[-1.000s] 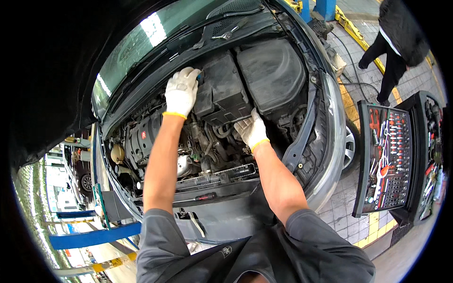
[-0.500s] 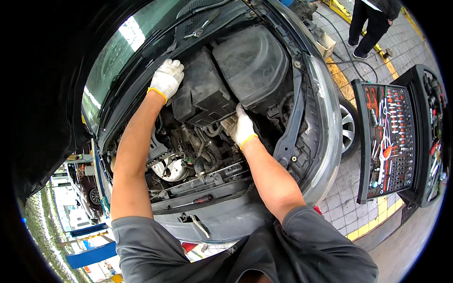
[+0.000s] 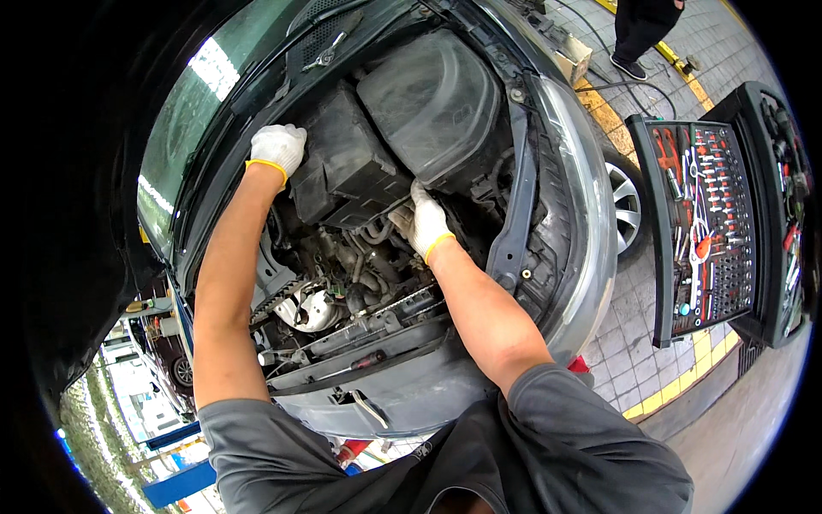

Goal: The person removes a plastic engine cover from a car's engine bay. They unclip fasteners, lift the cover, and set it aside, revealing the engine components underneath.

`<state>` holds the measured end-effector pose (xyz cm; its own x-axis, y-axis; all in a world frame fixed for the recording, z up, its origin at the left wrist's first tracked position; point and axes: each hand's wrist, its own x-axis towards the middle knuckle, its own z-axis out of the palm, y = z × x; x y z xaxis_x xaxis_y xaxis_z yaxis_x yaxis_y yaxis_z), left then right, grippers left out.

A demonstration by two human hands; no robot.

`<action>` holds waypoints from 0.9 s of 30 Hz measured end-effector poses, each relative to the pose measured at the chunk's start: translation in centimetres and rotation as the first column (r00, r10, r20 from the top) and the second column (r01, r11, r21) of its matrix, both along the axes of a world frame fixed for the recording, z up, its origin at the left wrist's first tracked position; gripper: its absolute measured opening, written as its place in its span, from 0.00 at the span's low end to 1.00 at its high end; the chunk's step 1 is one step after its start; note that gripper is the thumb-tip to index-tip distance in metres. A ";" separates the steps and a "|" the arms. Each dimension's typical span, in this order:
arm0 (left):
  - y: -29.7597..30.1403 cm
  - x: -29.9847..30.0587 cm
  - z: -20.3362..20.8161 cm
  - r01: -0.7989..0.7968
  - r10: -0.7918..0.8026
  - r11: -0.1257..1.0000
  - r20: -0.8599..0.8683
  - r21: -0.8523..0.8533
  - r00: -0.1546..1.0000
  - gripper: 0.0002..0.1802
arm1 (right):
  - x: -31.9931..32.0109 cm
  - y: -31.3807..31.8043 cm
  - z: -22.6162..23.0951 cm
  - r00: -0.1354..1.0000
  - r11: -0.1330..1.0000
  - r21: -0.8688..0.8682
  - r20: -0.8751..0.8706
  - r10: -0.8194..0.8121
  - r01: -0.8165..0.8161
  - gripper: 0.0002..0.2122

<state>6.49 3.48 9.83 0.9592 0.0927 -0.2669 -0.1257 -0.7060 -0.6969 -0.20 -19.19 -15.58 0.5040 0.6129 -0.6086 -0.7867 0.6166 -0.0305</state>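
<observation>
A black plastic engine-bay housing (image 3: pixel 347 158) with a stepped, ribbed front sits at the back of the open engine bay. My left hand (image 3: pixel 280 147), in a white knit glove with a yellow cuff, is at its rear left side with fingers curled against it; the fingertips are partly hidden. At the front right corner, my right hand (image 3: pixel 422 223), gloved alike, pinches the lower edge, thumb up and fingers underneath. Beside the housing lies a large rounded black cover (image 3: pixel 432 111). Below are hoses and metal engine parts (image 3: pixel 355 265).
A ratchet (image 3: pixel 325 56) rests on the cowl below the windscreen. On the front crossmember lies a screwdriver (image 3: pixel 368 360). To the right stands an open tool case (image 3: pixel 698 231) full of sockets and wrenches. A person (image 3: pixel 638 38) stands at the far right, near a cable (image 3: pixel 629 86).
The view has shifted, so the car appears slightly farther left and up. My left fingers look more tightly curled. Both hands keep their places at the housing.
</observation>
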 end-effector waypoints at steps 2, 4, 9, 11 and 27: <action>-0.1 0.5 -0.3 -0.048 0.049 0.998 -0.017 0.033 0.999 0.13 | 0.0 0.0 0.1 1.000 1.000 -0.008 0.008 -0.001 0.001 0.29; -1.2 1.1 -0.6 -0.037 0.036 0.998 0.012 0.045 0.999 0.12 | 0.2 -0.5 0.0 0.999 1.000 -0.002 0.030 -0.017 0.017 0.29; 0.3 1.7 -1.9 0.076 -0.085 0.989 0.069 0.128 0.994 0.11 | -0.2 -0.2 0.5 0.998 0.999 0.003 0.028 -0.048 0.048 0.30; 0.1 1.9 -2.1 0.088 -0.095 0.989 0.055 0.119 0.994 0.11 | -0.3 -0.3 0.7 0.998 0.998 -0.012 0.014 -0.060 0.061 0.30; 0.4 1.2 0.4 0.041 -0.042 0.999 -0.042 -0.018 0.998 0.10 | 0.3 -0.3 0.0 0.996 0.997 -0.076 0.086 0.027 -0.021 0.29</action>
<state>7.66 3.91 10.28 0.9501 0.0485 -0.3082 -0.1839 -0.7111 -0.6786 0.06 -19.51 -15.59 0.5424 0.5797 -0.6080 -0.7936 0.5911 -0.1444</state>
